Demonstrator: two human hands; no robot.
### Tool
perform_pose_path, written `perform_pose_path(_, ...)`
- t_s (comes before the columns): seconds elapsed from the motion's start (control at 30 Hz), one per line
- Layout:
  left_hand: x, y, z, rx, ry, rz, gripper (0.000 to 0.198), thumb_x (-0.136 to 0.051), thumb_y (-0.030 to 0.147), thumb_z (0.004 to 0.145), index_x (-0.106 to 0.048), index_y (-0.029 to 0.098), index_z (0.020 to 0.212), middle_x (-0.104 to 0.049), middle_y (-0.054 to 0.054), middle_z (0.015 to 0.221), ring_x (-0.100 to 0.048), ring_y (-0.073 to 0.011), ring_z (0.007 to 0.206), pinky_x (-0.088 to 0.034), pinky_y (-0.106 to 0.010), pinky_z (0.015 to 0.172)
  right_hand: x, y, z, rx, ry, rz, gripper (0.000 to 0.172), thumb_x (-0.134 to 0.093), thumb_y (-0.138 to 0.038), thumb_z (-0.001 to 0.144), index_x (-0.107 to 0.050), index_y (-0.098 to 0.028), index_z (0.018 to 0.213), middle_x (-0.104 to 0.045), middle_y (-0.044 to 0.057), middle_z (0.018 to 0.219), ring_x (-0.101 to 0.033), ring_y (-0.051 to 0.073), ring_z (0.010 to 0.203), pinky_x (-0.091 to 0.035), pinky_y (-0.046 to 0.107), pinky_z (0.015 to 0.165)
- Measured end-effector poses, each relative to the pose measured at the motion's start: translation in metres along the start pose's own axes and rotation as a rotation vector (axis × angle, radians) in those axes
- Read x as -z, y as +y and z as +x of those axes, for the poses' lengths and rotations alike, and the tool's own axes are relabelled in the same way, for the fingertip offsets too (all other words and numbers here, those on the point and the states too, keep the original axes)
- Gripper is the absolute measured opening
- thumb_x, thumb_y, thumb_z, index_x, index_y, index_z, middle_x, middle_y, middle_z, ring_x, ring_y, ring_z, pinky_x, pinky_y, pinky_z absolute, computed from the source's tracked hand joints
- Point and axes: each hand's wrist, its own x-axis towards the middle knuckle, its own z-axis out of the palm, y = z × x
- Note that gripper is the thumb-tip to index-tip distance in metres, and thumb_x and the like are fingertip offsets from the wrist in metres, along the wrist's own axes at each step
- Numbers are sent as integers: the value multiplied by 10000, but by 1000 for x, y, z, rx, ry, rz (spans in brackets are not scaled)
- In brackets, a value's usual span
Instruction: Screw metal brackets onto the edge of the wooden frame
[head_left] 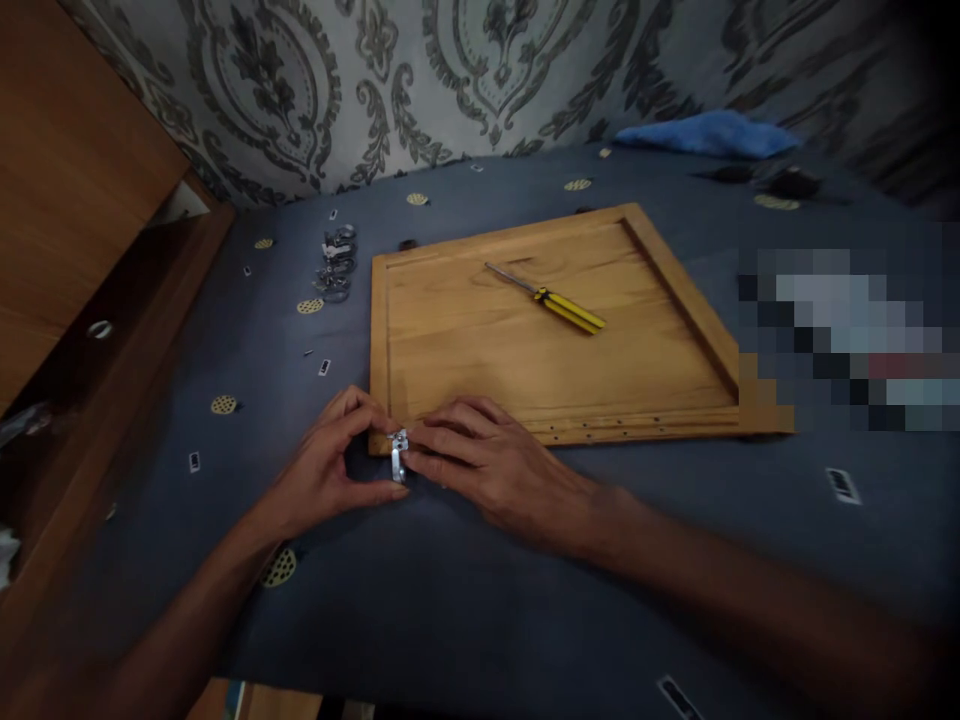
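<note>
A wooden cabinet door (pixel 525 340) lies flat on a blue patterned cloth. At its near left corner both hands meet on a small metal hinge (pixel 397 455). My left hand (pixel 330 465) pinches the hinge from the left with thumb and fingers. From the right, my right hand (pixel 480 460) holds the same hinge with its fingers pressed together. A yellow-handled screwdriver (pixel 551 300) rests on the door panel, beyond both hands.
Several more metal hinges (pixel 336 262) lie in a pile left of the door. A blue cloth (pixel 709 133) sits at the back right by the patterned wall. Wooden furniture (pixel 82 220) stands along the left. A blurred patch covers the right edge.
</note>
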Motion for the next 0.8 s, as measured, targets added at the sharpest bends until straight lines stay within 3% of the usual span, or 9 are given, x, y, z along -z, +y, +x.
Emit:
perform_pose_path(0.17, -4, -10, -4, -10, 27, 12, 373, -857, 465, 828, -683, 261, 1087, -583, -27, 1031, -588, -230, 973, -513, -349, 832, 26, 25, -3, -84, 231, -122, 341, -502, -68, 1019, -672, -166, 1298, -749, 115, 1209, -646, 212, 1075, -556, 378, 900)
perform_pose_path(0.27, -9, -21, -6, -25, 52, -9, 371, -845, 472, 832, -680, 275, 1101, -577, -29, 1030, -583, -234, 957, -531, -369, 838, 56, 52, -9, -289, 401, -328, 408, -501, -87, 1012, -643, -253, 1356, -715, 97, 1177, -665, 227, 1068, -566, 397, 905)
perform_pose_path(0.33, -11, -25, -6, -55, 64, -21, 372, -849, 477, 823, -680, 274, 1085, -576, -29, 1022, -579, -233, 939, -533, -376, 826, 73, 71, -17, -410, 446, -426, 367, -554, -178, 1013, -637, -198, 1371, -665, 179, 1261, -627, 326, 1145, -534, 527, 956)
perform_pose_path(0.37, -11, -25, -5, -64, 63, -23, 368, -847, 474, 825, -679, 271, 1082, -578, -30, 1023, -579, -232, 936, -531, -375, 822, 79, 80, -22, -512, 400, -504, 331, -569, -260, 1021, -650, -195, 1335, -664, 182, 1254, -623, 342, 1128, -534, 546, 940)
perform_pose_path(0.4, -11, -24, -5, -64, 58, -21, 362, -843, 467, 830, -678, 267, 1082, -580, -31, 1028, -580, -231, 938, -528, -372, 820, 82, 88, -27, -581, 262, -532, 320, -570, -325, 1025, -660, -200, 1306, -672, 170, 1232, -629, 340, 1108, -544, 534, 913)
perform_pose_path(0.57, -4, -12, -1, -28, 13, -15, 319, -845, 414, 833, -669, 241, 1035, -586, -24, 1035, -591, -218, 951, -518, -366, 834, 77, 113, -46, -652, 43, -414, 206, -611, -358, 978, -735, -195, 953, -710, 92, 897, -669, 251, 853, -558, 388, 741)
perform_pose_path(0.63, -2, -9, 1, -16, 1, -11, 338, -866, 392, 814, -674, 241, 1048, -585, -23, 1042, -599, -223, 974, -516, -371, 848, 75, 114, -46, -691, 27, -375, 225, -591, -347, 987, -716, -199, 872, -707, 88, 849, -663, 237, 791, -530, 369, 687)
perform_pose_path(0.73, 0, -6, 2, 20, -21, 2, 347, -883, 372, 796, -677, 240, 1042, -585, -21, 1042, -589, -223, 984, -499, -370, 861, 80, 106, -37, -749, 65, -275, 194, -612, -370, 988, -713, -206, 968, -723, 69, 831, -650, 212, 700, -482, 337, 601)
perform_pose_path(0.8, 0, -4, 2, 29, -26, -6, 342, -885, 365, 796, -673, 239, 1033, -579, -21, 1040, -577, -222, 984, -484, -366, 860, 86, 95, -22, -822, 233, -16, 211, -700, -432, 940, -703, -221, 948, -685, 32, 747, -593, 180, 601, -444, 317, 546)
